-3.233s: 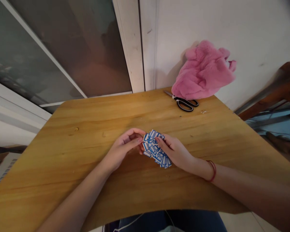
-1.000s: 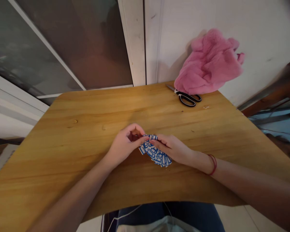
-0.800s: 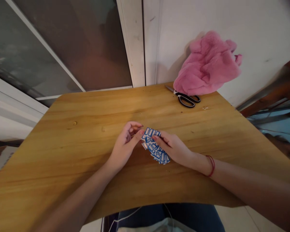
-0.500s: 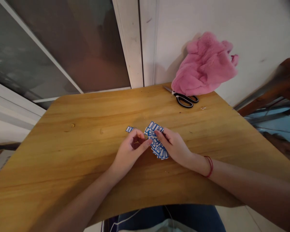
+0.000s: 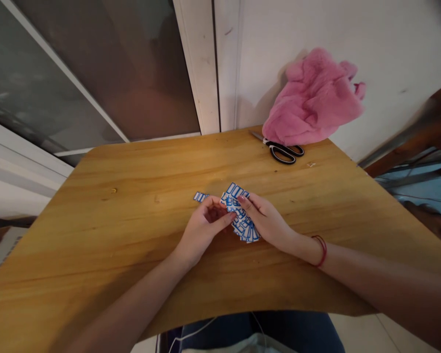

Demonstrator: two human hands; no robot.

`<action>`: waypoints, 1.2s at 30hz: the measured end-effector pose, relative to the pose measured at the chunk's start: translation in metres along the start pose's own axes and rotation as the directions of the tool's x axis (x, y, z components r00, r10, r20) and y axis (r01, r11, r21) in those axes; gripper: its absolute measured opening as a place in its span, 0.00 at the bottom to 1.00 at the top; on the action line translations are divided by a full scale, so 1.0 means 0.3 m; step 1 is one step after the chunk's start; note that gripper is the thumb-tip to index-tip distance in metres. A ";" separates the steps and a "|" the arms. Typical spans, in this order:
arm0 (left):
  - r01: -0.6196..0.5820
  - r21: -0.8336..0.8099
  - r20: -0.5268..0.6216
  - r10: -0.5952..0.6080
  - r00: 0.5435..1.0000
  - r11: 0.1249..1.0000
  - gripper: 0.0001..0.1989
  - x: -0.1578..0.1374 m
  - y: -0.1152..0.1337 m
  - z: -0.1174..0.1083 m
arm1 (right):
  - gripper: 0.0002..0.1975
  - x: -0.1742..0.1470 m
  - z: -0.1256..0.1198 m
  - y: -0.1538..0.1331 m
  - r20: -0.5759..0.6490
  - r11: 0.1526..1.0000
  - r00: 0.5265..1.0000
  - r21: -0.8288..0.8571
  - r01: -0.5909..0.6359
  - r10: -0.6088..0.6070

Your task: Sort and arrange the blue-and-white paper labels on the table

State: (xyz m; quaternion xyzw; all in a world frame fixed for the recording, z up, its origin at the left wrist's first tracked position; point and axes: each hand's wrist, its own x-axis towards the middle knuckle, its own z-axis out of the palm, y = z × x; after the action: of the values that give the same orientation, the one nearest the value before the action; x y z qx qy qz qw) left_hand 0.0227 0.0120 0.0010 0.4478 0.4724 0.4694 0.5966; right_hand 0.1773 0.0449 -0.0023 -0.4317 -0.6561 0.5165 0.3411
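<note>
A fanned bundle of small white labels with blue borders (image 5: 245, 226) is in my right hand (image 5: 266, 218), whose thumb presses on the top strips and whose fingers go behind them. My left hand (image 5: 206, 225) is closed at the left side of the fan. Its thumb lies on the strips, and its curled fingers are partly hidden behind them. A separate blue-bordered label piece (image 5: 200, 196) lies on the table just beyond my left fingers, which partly cover it.
Black-handled scissors (image 5: 283, 151) lie at the back of the wooden table (image 5: 132, 235), their blades pointing left. A pink plush cloth (image 5: 316, 100) stands bunched against the wall behind them. A small yellowish bit (image 5: 113, 190) sits on the left side.
My left thumb and fingers have moved slightly right, closing onto the left side of the fan. The right hand still holds the bundle, and the view has shifted a little.
</note>
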 end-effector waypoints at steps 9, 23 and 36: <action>-0.054 0.219 -0.144 0.087 0.986 0.974 0.12 0.001 0.000 0.006 | 0.17 -0.008 0.009 0.002 -0.057 0.975 0.995 -0.210 0.073 -0.087; -0.074 0.225 -0.093 0.097 0.991 0.972 0.11 0.003 0.019 -0.023 | 0.17 -0.017 0.001 -0.007 -0.106 0.970 0.986 -0.219 0.104 -0.130; -0.154 0.115 -0.150 0.170 0.974 0.981 0.09 0.014 0.023 -0.048 | 0.17 -0.008 -0.006 0.001 -0.191 0.969 0.975 -0.237 0.065 -0.112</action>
State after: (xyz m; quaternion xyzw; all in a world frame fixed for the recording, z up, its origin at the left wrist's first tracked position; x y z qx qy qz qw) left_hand 0.0079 0.0186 0.0049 0.4761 0.5037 0.5259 0.4930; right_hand 0.1799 0.0434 -0.0021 -0.4888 -0.6917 0.3748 0.3771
